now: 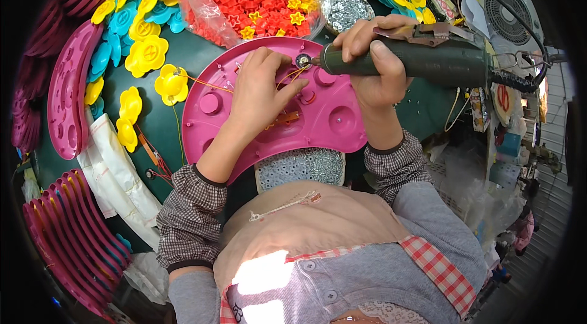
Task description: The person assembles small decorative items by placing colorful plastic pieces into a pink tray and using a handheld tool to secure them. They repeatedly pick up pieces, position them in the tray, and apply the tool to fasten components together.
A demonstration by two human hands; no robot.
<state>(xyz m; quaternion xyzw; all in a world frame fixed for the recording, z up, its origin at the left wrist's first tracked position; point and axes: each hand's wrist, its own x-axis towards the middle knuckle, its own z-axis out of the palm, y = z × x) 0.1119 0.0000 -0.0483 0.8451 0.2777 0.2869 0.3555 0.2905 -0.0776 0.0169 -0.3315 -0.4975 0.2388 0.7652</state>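
A curved magenta plastic shell (324, 134) lies in front of me, with round recesses, posts and thin wires inside. My left hand (263, 85) rests on it, fingers and thumb apart, next to the orange wires. Some of its fingertips point down into the shell and are partly hidden. My right hand (379, 67) is wrapped around a dark green electric screwdriver (440, 64), held sideways. The screwdriver's tip meets a small round metal part (303, 61) near the shell's far edge. An orange-brown piece (284, 119) sits in the shell below my left thumb.
Red and yellow star-shaped pieces (263, 3) fill a clear bag at the back. Beside it stands a bowl of screws (348, 12). A tray of small metal parts (299, 168) lies nearest me. Yellow flower pieces (147, 55) and stacked magenta shells (79, 238) occupy the left.
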